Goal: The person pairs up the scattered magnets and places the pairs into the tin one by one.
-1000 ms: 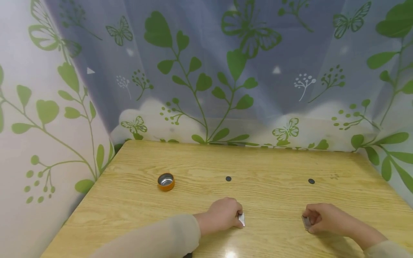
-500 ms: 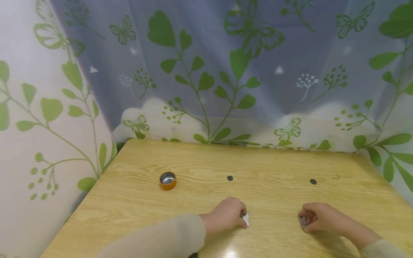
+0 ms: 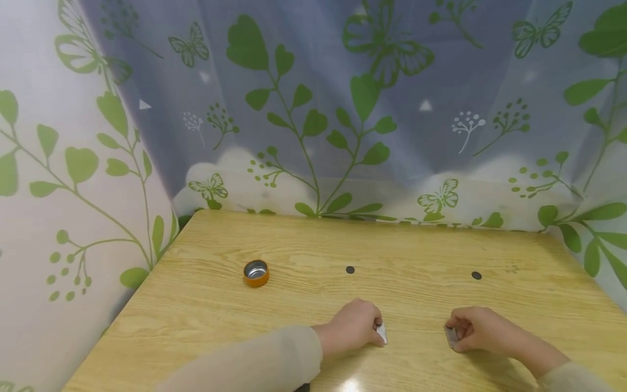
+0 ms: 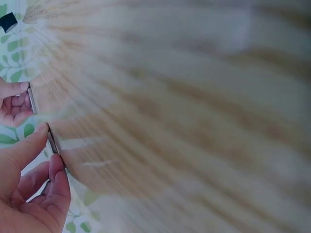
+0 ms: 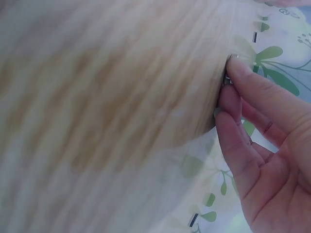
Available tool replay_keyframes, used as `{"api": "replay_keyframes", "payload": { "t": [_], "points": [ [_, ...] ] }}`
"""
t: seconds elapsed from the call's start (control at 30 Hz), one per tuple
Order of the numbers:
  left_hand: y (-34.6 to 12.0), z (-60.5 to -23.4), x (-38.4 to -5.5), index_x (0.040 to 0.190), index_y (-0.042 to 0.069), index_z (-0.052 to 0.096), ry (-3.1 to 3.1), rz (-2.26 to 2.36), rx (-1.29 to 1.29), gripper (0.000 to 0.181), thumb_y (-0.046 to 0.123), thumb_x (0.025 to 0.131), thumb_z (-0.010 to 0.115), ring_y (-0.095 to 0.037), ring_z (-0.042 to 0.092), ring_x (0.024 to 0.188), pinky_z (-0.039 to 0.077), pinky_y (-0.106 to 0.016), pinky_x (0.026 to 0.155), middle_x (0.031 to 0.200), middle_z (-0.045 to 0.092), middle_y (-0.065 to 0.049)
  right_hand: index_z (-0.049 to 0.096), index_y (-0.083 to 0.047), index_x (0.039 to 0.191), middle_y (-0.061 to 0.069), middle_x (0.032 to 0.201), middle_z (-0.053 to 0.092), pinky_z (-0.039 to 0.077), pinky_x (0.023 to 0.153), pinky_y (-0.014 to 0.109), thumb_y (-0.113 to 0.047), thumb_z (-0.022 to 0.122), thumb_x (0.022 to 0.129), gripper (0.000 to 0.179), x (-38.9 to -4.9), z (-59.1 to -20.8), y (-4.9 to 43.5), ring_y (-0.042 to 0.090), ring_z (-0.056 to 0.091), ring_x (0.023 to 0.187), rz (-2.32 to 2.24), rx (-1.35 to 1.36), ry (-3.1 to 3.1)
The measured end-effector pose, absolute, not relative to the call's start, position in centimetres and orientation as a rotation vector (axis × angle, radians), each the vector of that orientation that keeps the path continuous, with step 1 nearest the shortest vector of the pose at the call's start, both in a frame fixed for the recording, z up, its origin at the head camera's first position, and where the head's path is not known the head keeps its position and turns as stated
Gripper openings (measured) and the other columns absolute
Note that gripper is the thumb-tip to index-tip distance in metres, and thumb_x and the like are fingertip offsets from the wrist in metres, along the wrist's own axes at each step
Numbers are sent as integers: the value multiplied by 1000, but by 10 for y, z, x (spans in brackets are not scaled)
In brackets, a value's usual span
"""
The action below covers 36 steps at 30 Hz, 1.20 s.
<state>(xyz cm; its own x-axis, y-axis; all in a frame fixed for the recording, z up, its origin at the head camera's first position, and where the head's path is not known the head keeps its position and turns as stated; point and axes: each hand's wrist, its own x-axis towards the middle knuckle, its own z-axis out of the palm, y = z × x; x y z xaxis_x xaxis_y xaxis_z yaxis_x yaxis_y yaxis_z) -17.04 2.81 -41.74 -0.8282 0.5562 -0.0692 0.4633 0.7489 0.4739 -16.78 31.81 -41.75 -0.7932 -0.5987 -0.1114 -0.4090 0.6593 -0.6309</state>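
Between the thumb and fingers of my left hand (image 3: 350, 328) is a small flat silvery plate (image 3: 382, 334), stood on edge close to the tabletop. My right hand (image 3: 487, 329) pinches a similar thin grey plate (image 3: 451, 337) a short distance to the right. The two plates face each other with a gap of bare wood between them. Seen edge-on in the left wrist view, the left plate (image 4: 53, 142) is a thin metallic strip. The right wrist view shows the right hand's fingers (image 5: 238, 145) covering most of its plate (image 5: 225, 77).
An orange round cup (image 3: 256, 274) with a shiny metal inside stands on the wooden table (image 3: 206, 310) at the left. Two small black discs (image 3: 350, 270) lie beyond the hands, one farther right. A leaf-patterned curtain (image 3: 313, 109) borders the back and sides.
Both hands have moved closer together with their plates, the left one to the right and the right one to the left. The view has shifted slightly.
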Motion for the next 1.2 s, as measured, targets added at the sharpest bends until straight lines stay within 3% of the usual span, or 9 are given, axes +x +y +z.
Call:
{"api": "replay_keyframes", "payload": {
  "t": [0.33,0.67,1.2],
  "points": [
    [36,-417,-171,88,9,72,2744,631,809,26,27,71,81,0,51,67,43,-14,62,77,63,9,62,-1,94,-6,79,59,49,61,24,-14,79,72,31,-170,-417,306,4,53,69,-880,-818,2547],
    [47,-417,-170,77,13,69,2776,567,849,20,28,71,81,-2,46,62,39,-14,59,68,57,12,62,-1,93,-6,78,59,49,61,23,-12,80,71,29,-170,-417,296,3,52,69,-923,-826,2524],
    [65,-412,-164,78,13,69,2770,470,829,22,30,71,80,-1,46,58,39,-13,55,67,57,11,62,-2,92,-6,78,58,49,61,23,-12,79,72,28,-166,-412,287,4,53,69,-906,-858,2511]
  ]
}}
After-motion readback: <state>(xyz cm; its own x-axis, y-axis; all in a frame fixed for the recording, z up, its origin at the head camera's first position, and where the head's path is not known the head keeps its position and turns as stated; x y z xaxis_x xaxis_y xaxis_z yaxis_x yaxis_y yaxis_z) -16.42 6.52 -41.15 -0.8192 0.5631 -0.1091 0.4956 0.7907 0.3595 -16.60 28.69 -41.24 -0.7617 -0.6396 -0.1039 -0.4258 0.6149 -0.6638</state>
